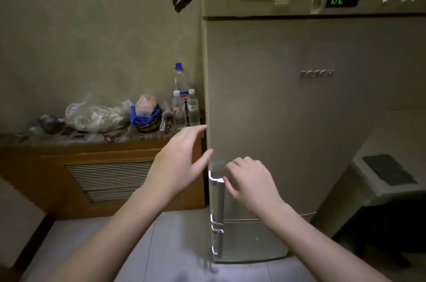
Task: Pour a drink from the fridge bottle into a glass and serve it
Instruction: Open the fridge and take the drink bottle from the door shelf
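Right hand point(251, 180) just beside the top of the fridge handle point(217, 196), fingers point(239, 163) curled loosely, thumb near the shiny bar. Not closed around it yet, holding nothing. Left hand point(182, 159) open and flat, holding nothing too, fingertips point(207, 155) right at the left edge of the fridge door point(299, 120), a bit higher than the handle. Both arms stretched forward and up from the bottom.

Door shut. Drink bottle most likely inside the fridge, so hidden for now. No glass to be seen.

Best place to take hold: the upper part of the handle, all fingers wrapped round. Handle looks hard, smooth and maybe a bit slippery. Door probably big and heavy, with a sticky seal, so a firm, steady pull.

Left of the fridge, a low wooden cabinet point(103, 166) with three water bottles point(184, 102) standing on top, close to the fridge side.
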